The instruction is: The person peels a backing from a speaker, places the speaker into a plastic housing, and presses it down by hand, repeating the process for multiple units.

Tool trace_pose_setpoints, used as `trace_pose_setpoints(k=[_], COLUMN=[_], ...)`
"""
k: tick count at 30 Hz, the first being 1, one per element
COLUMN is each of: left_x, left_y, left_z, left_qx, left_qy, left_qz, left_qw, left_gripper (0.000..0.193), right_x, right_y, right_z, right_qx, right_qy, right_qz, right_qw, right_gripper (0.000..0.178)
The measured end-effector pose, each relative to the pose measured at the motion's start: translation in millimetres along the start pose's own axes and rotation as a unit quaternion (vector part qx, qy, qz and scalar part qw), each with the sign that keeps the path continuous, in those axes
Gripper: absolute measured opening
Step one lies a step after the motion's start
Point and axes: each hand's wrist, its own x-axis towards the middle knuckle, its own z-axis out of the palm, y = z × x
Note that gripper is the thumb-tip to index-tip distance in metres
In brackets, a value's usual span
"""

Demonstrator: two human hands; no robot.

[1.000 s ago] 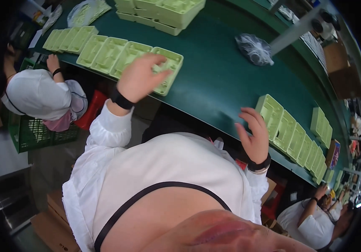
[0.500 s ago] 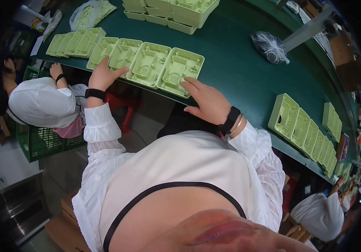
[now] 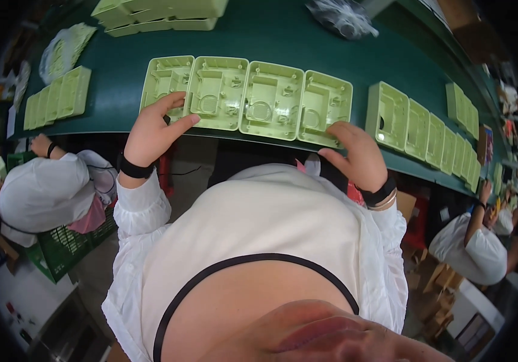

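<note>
Several pale-green plastic casings, shallow and ribbed inside, lie open side up in a tight row along the table's near edge. My left hand [image 3: 157, 134] rests on the leftmost casing [image 3: 171, 75], its fingers over the near part and its thumb stretched toward the second casing [image 3: 218, 90]. At the other end, my right hand [image 3: 360, 158] touches the near right corner of the rightmost casing [image 3: 326, 99], thumb and fingers apart. Between these lies another casing [image 3: 273, 99] with a round ring moulded inside. Neither hand is closed around anything.
More green casings [image 3: 389, 114] stand in a row close on the right, others [image 3: 69, 93] at the left. Stacked casings [image 3: 162, 15], a bag of small green parts [image 3: 66, 51] and a clear bag [image 3: 342, 18] lie farther back. Co-workers [image 3: 54, 190] sit on both sides.
The row of casings has slid right along the table with both my hands, away from the left row and close to the right one. The view has shifted too.
</note>
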Motion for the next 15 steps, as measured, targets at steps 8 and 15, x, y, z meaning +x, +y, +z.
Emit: trace_pose_setpoints(k=[8,15], left_x=[-3.5,13.9], left_y=[17.3,18.2], left_z=[-5.5,23.9], left_qx=[0.003,-0.585], left_qy=[-0.003,-0.212], left_qz=[0.068,0.039], left_qw=[0.998,0.782], left_gripper=[0.045,0.04], right_x=[-6.2,-12.0], right_y=[-10.7,-17.6], right_z=[-4.6,-20.2], right_qx=[-0.057,-0.064], right_qy=[0.057,0.133], right_qz=[0.042,0.022], right_qw=[0.996,0.989], right_gripper=[0.036,0.033])
